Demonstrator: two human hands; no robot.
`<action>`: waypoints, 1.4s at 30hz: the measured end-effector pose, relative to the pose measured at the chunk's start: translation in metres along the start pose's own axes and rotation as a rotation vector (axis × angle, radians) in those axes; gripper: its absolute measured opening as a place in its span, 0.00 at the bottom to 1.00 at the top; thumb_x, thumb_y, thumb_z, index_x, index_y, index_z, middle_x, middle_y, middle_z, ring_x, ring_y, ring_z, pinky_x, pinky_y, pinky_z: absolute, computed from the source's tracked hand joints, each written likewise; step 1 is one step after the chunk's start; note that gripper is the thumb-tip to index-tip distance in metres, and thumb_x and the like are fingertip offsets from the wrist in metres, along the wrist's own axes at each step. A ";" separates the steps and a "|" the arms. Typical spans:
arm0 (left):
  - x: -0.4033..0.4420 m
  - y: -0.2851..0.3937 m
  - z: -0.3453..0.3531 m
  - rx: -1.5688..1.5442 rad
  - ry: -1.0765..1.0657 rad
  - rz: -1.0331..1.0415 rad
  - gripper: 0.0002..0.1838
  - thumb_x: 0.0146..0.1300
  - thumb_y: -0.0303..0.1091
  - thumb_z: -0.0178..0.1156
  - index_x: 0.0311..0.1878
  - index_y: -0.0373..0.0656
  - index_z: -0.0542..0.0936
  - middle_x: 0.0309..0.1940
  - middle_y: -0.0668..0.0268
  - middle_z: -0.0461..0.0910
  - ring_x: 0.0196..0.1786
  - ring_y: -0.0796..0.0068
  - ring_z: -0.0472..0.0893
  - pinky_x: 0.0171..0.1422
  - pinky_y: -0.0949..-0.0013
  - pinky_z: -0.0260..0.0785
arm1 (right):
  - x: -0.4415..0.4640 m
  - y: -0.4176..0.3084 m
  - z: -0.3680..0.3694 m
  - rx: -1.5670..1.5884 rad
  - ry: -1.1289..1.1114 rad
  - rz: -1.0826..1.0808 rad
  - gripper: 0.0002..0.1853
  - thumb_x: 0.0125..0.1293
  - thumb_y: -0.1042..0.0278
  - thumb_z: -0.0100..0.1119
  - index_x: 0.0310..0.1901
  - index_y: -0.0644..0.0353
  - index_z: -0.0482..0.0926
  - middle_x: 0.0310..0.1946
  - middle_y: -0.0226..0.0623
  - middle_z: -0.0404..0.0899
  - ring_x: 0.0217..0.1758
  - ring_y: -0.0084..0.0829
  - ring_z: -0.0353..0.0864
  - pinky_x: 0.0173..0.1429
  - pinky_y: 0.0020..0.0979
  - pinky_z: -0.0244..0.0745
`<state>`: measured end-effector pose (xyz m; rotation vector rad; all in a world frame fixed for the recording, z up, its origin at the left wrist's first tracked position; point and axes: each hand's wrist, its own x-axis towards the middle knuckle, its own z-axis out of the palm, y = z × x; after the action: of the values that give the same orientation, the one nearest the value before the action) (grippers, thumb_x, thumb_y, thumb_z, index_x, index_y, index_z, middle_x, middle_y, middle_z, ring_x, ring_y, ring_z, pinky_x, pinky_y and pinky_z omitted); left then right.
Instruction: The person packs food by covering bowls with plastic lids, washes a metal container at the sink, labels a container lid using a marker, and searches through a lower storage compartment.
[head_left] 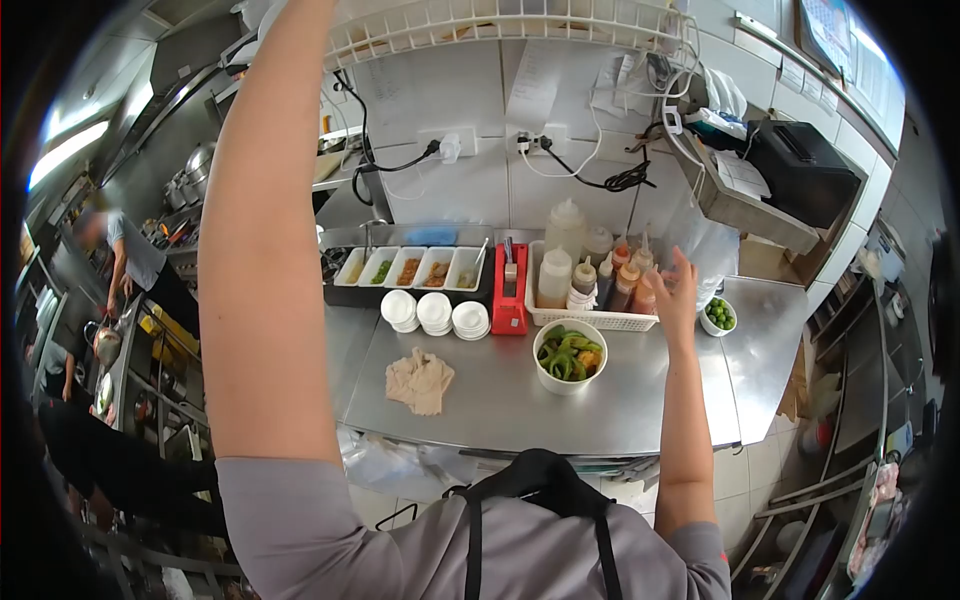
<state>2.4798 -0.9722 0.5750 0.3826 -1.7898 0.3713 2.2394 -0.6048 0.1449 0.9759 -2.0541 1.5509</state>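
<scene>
My left arm (262,230) reaches up past the top edge, and its hand is out of view. At the right end of a white basket (600,320) of sauce bottles, my right hand (676,290) is raised. Its fingers are apart with nothing visible between them, close to an orange sauce bottle (644,297); I cannot tell if they touch. Below the basket stands a white bowl (570,385) with green pepper-like pieces (568,352) and something orange-yellow inside. Farther right is a small white bowl of green limes (718,315).
A red dispenser (509,290) stands left of the basket. White containers of toppings (408,268) sit behind stacked white lids (435,313). A crumpled beige cloth (419,381) lies on the steel counter (500,410). Overhead hangs a white wire rack (500,25). A person (140,255) works far left.
</scene>
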 end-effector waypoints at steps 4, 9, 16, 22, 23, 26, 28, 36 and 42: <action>0.020 -0.037 0.017 0.034 0.236 -0.071 0.09 0.57 0.33 0.50 0.39 0.40 0.74 0.32 0.49 0.77 0.37 0.51 0.76 0.40 0.57 0.66 | 0.012 -0.045 -0.028 0.202 0.021 -0.004 0.21 0.59 0.74 0.56 0.55 0.63 0.66 0.46 0.39 0.66 0.42 0.25 0.75 0.43 0.23 0.74; 0.005 -0.010 -0.014 -0.131 0.363 0.029 0.08 0.58 0.30 0.52 0.40 0.41 0.75 0.33 0.56 0.77 0.35 0.61 0.76 0.40 0.63 0.66 | 0.022 -0.087 -0.048 0.406 0.052 -0.080 0.17 0.60 0.75 0.55 0.51 0.64 0.68 0.48 0.36 0.67 0.40 0.22 0.74 0.42 0.20 0.72; -0.192 0.160 -0.053 -0.420 0.079 0.411 0.09 0.55 0.20 0.56 0.40 0.41 0.76 0.32 0.64 0.78 0.29 0.74 0.75 0.33 0.73 0.67 | 0.022 -0.164 -0.044 0.583 0.043 -0.371 0.10 0.60 0.76 0.52 0.44 0.65 0.75 0.43 0.34 0.73 0.40 0.18 0.73 0.43 0.20 0.68; -0.294 0.197 -0.045 -0.614 -0.134 0.098 0.13 0.53 0.21 0.57 0.43 0.42 0.76 0.33 0.64 0.76 0.35 0.68 0.76 0.38 0.72 0.69 | 0.023 -0.196 -0.002 0.811 -0.410 -0.207 0.07 0.58 0.71 0.57 0.35 0.65 0.79 0.28 0.30 0.79 0.33 0.17 0.73 0.40 0.21 0.68; -0.301 0.197 -0.046 -0.674 -0.148 0.019 0.14 0.52 0.22 0.58 0.44 0.43 0.76 0.33 0.64 0.76 0.36 0.67 0.76 0.38 0.71 0.69 | 0.023 -0.195 0.006 0.802 -0.427 -0.213 0.07 0.58 0.71 0.57 0.34 0.65 0.79 0.27 0.29 0.78 0.31 0.17 0.73 0.39 0.21 0.68; -0.317 0.195 -0.042 -0.950 -0.094 -0.173 0.10 0.51 0.20 0.59 0.39 0.39 0.77 0.32 0.64 0.75 0.36 0.71 0.75 0.41 0.73 0.67 | 0.022 -0.199 0.025 0.763 -0.498 -0.213 0.06 0.58 0.71 0.57 0.31 0.65 0.78 0.24 0.28 0.77 0.27 0.16 0.70 0.33 0.21 0.66; -0.325 0.190 -0.043 -0.940 -0.074 -0.205 0.09 0.51 0.21 0.60 0.37 0.38 0.77 0.31 0.64 0.75 0.37 0.72 0.75 0.42 0.74 0.66 | 0.023 -0.202 0.033 0.703 -0.604 -0.150 0.04 0.59 0.74 0.55 0.31 0.66 0.76 0.26 0.25 0.75 0.30 0.14 0.69 0.37 0.19 0.66; -0.336 0.178 -0.090 -0.715 -0.205 -0.467 0.05 0.52 0.22 0.61 0.30 0.36 0.75 0.29 0.67 0.74 0.34 0.77 0.73 0.42 0.76 0.64 | 0.019 -0.234 0.050 0.503 -0.727 -0.558 0.06 0.58 0.72 0.56 0.32 0.66 0.74 0.25 0.36 0.75 0.26 0.23 0.70 0.31 0.26 0.66; -0.341 0.166 -0.117 -0.381 -0.030 -0.266 0.05 0.45 0.23 0.63 0.26 0.41 0.77 0.24 0.67 0.75 0.28 0.72 0.72 0.35 0.73 0.62 | 0.015 -0.268 0.065 0.420 -0.850 -0.726 0.04 0.56 0.74 0.53 0.30 0.65 0.73 0.25 0.41 0.74 0.26 0.35 0.72 0.32 0.32 0.67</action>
<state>2.5881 -0.7505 0.2639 0.3490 -1.7642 -0.1626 2.4296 -0.7099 0.3152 2.5259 -1.4404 1.2571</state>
